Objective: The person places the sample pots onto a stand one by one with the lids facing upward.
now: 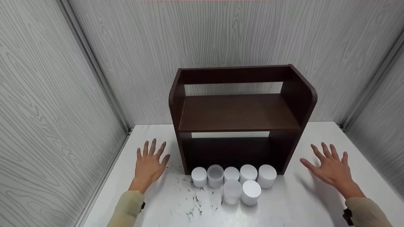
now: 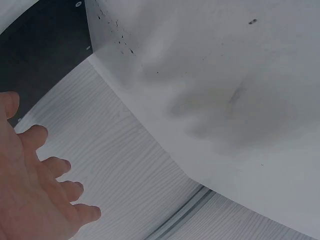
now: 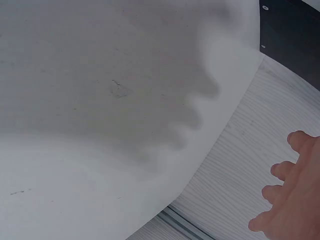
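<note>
White tabletop (image 1: 290,208) extends past both sides of the shelf (image 1: 240,112), where left hand (image 1: 149,167) and right hand (image 1: 333,170) hover, spread wide; seven tubs (image 1: 251,192) crowd the shelf's front edge.

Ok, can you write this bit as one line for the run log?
left hand: spread, holding nothing | right hand: spread, holding nothing | shelf: upright on table | jars: seven, two rows, at shelf's front
</note>
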`<state>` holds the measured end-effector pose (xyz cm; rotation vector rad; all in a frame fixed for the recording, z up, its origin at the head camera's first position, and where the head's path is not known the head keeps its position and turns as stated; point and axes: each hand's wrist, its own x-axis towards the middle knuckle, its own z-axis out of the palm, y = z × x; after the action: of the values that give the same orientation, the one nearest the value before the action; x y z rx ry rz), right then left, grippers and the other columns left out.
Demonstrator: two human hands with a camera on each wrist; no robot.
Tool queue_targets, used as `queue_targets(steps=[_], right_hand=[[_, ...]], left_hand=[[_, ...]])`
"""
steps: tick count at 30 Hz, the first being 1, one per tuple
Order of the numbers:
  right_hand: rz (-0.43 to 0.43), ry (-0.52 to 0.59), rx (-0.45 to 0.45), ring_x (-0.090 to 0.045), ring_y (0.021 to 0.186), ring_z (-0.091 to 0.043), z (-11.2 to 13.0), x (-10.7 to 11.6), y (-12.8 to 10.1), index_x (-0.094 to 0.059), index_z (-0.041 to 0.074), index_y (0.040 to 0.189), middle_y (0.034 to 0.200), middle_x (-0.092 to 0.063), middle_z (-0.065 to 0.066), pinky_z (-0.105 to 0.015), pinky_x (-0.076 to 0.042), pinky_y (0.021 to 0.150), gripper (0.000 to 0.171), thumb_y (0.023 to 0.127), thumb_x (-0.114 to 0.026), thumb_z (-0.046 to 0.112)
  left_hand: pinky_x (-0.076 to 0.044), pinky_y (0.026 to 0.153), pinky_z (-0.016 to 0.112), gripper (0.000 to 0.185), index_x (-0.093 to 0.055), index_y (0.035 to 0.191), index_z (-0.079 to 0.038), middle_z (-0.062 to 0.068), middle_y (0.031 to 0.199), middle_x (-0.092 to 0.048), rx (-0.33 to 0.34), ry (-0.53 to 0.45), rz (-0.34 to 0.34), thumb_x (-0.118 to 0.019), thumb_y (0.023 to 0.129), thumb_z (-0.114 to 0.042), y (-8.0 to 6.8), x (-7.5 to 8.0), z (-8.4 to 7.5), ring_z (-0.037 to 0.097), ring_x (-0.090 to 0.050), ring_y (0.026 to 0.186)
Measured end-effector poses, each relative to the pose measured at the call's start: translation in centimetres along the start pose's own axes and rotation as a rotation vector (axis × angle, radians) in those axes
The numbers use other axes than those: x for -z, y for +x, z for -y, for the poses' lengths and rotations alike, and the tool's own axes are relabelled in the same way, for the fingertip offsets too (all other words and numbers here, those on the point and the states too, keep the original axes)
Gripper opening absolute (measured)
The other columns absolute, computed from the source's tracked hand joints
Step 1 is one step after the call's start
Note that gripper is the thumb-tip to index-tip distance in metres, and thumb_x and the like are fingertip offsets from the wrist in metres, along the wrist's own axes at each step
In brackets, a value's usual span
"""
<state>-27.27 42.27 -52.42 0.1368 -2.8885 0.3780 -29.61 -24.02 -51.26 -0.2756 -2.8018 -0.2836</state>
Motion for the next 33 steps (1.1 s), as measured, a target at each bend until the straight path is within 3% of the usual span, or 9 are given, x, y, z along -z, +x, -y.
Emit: queue_targets(steps=[18, 33], right_hand=[[-0.048, 0.008, 0.0, -0.017, 0.15, -0.059, 0.5, -0.3, -1.8, -0.04, 0.007, 0.161, 0.162, -0.029, -0.037, -0.08, 0.006, 0.112, 0.088, 0.099, -0.055, 0.068], [-0.069, 0.018, 0.005, -0.015, 0.152, -0.057, 1.1, -0.7, -4.0, -0.039, 0.007, 0.162, 0.163, -0.027, -0.036, -0.077, 0.009, 0.114, 0.088, 0.099, -0.058, 0.065]], left_hand=[[-0.016, 0.118, 0.074, 0.06, -0.049, 0.159, -0.014, 0.026, 0.165, -0.034, -0.001, -0.006, -0.021, -0.052, 0.108, -0.046, -1.1, -0.6, -0.6, 0.053, -0.023, 0.153], [-0.017, 0.118, 0.073, 0.061, -0.049, 0.159, -0.014, 0.026, 0.164, -0.036, 0.012, -0.039, -0.033, -0.053, 0.108, -0.047, -3.0, -0.9, -1.5, 0.053, -0.025, 0.152]])
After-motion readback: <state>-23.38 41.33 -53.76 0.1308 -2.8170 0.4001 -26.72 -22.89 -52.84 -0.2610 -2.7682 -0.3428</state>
